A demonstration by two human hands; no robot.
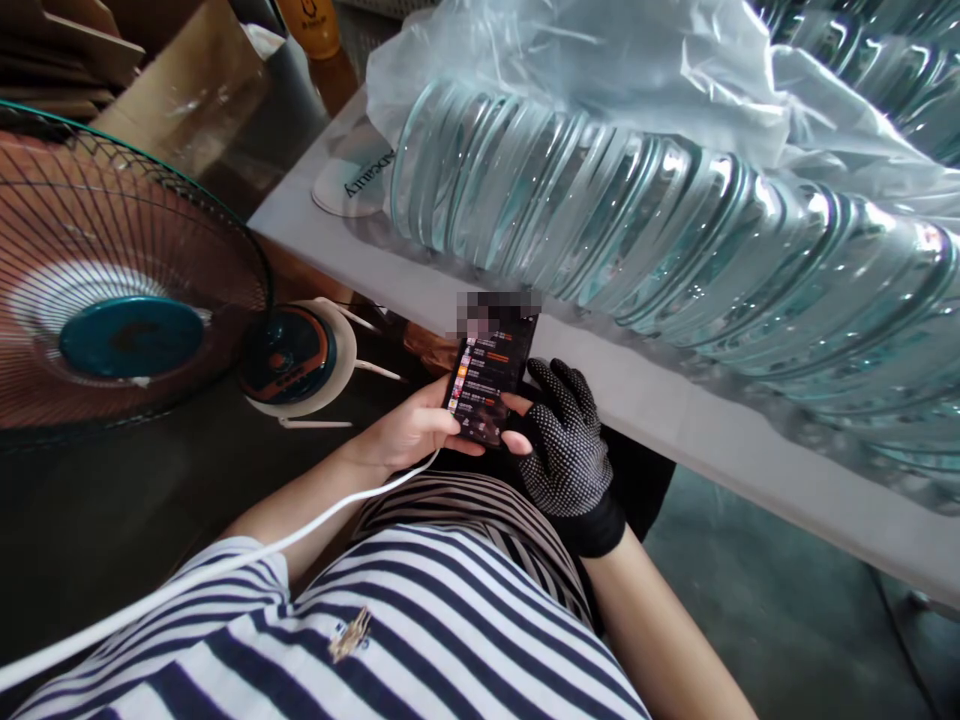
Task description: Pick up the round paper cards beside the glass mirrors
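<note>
My bare left hand [414,428] is closed around the lower left side of a smartphone [489,385] with a lit dark screen showing a list, its top part blurred out. My right hand [566,440] wears a black knit glove with white grip dots, and the bare tips of thumb and index finger stick out of it. These two tips hover at the phone's lower right edge; whether they touch the glass I cannot tell. The other gloved fingers are apart and hold nothing. A white cable [322,520] crosses my left forearm and disappears under the phone's lower end.
A long row of clear, glass-like round dishes [600,210] stands nested on a white table [675,420], with plastic film [585,60] behind. To the left are a floor fan [127,310], a round stool-like object [300,355] and cardboard [180,110]. A yellow container [311,25] stands at the back.
</note>
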